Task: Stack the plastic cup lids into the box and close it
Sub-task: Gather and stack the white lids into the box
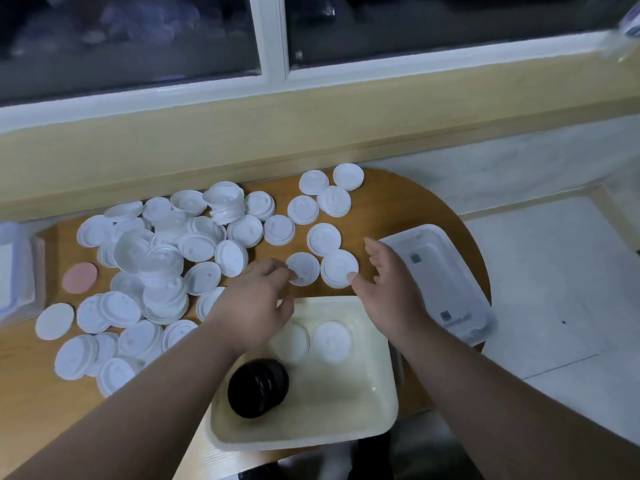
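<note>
**lurker:** Anyone on the head cam feed? Where are the hands, and is there any writing you can read?

**me:** Yep, I'm running this one remotely, so I only have the head view. The left hand [256,296] reaches out past the far-left corner of the box [381,424]. Its fingers are curled, and thumb and fingertips pinch the near-left edge of a single white lid [306,266] lying flat on the wooden table [398,202]. The right hand [384,292] is wide open with fingers spread and has hold of nothing. Its thumb tip just touches the near edge of a short lid stack [339,268] right beside that single one.

**lurker:** And the box?

**me:** It's a cream tub, open, at the near edge of the table between my forearms. At its far end sit two white rounds [332,341] side by side, and I can't tell if they're single lids or low stacks. A stack of black lids [258,388] lies tipped in the near-left corner. The box cover [440,282] lies flat on the table to the right, just beside the right hand. It has two small grey stickers [415,258], way too blurry to read, and that's the only labelling I can spot.

The big loose heap of white lids [156,265] covers the left half of the table, and a few more sit in the far middle. A pink disc [80,277] lies at the heap's left edge. Another container [14,271] is cut off at the far left.
</note>
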